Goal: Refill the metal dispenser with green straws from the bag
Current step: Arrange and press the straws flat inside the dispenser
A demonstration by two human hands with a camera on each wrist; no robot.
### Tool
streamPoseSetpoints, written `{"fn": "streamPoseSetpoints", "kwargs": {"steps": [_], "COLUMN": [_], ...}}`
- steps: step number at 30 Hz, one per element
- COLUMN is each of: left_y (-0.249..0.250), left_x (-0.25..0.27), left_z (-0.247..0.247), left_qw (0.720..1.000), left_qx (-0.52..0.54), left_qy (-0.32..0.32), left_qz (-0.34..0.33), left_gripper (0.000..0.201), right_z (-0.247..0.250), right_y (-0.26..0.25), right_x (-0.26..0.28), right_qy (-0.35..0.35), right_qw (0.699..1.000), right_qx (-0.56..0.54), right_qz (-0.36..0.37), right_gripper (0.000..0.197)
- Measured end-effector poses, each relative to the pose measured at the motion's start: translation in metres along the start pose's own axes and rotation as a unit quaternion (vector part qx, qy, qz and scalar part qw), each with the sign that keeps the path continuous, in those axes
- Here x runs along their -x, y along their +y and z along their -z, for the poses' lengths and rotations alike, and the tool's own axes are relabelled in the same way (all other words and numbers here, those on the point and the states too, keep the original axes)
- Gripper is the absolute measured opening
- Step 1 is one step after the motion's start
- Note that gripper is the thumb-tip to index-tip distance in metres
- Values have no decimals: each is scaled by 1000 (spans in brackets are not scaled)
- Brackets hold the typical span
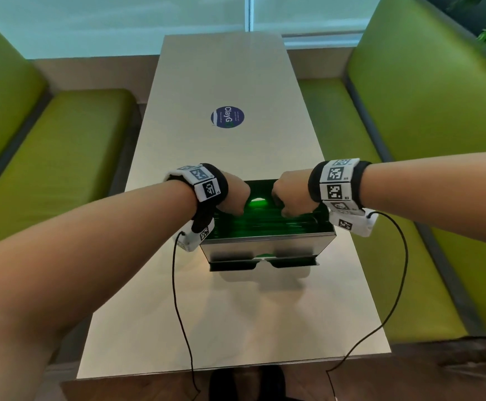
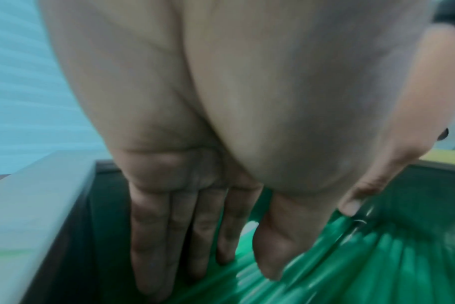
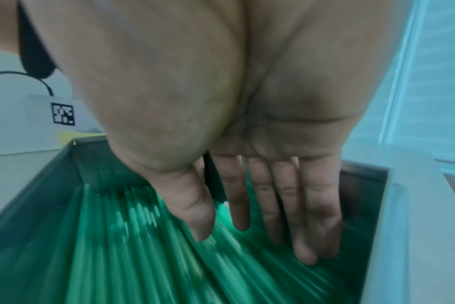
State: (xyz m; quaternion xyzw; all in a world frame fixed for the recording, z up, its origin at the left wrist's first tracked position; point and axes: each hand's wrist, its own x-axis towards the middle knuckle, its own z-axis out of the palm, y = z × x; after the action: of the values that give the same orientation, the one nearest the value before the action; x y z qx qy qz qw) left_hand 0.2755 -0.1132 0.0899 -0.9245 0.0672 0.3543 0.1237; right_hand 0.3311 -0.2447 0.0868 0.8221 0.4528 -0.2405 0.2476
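Observation:
The metal dispenser (image 1: 264, 246) stands open-topped on the table, with a layer of green straws (image 1: 264, 224) lying across its inside. Both hands reach into it from above, the left hand (image 1: 234, 198) at its left end and the right hand (image 1: 289, 195) at its right end. In the left wrist view the left hand (image 2: 216, 273) has straight fingers along the dispenser wall (image 2: 73, 226) and its thumb on the straws (image 2: 377, 257). In the right wrist view the right hand (image 3: 252, 246) likewise lays straight fingers and thumb on the straws (image 3: 117, 246). No bag shows.
The long beige table (image 1: 236, 82) carries a round blue sticker (image 1: 227, 117). Green bench seats (image 1: 62, 157) flank it on both sides. Black cables (image 1: 175, 285) hang from both wrists over the near table. The dispenser's slot tray (image 1: 264, 263) faces me.

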Motion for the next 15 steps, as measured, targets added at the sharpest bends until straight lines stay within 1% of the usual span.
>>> {"fn": "streamPoseSetpoints", "kwargs": {"steps": [2,6,8,10,12,13,15], "left_y": [2,7,6,1,-6,-8,-7], "left_x": [-1,-1,1,3,2,2,2], "left_z": [1,2,2,2,-1,-4,-11], "left_qw": [1000,1000,1000,999,1000,1000,999], "left_qx": [-8,-22,-18,-10,15,29,28], "left_qy": [-3,-1,11,23,13,-2,-35], "left_qz": [6,13,20,26,16,7,-8], "left_gripper": [38,36,36,35,33,32,31], "right_z": [0,-3,-3,-3,-5,-7,-12], "right_y": [-5,-10,-8,-4,-1,0,-2], "right_x": [-1,-3,-3,-4,-6,-6,-4], "right_qy": [0,-39,-21,20,37,27,-16], "right_qw": [1000,998,998,999,999,999,997], "right_qx": [23,54,54,25,-13,-36,-68], "right_qz": [-3,-1,-5,-5,10,23,42], "right_gripper": [31,33,28,22,19,20,25]}}
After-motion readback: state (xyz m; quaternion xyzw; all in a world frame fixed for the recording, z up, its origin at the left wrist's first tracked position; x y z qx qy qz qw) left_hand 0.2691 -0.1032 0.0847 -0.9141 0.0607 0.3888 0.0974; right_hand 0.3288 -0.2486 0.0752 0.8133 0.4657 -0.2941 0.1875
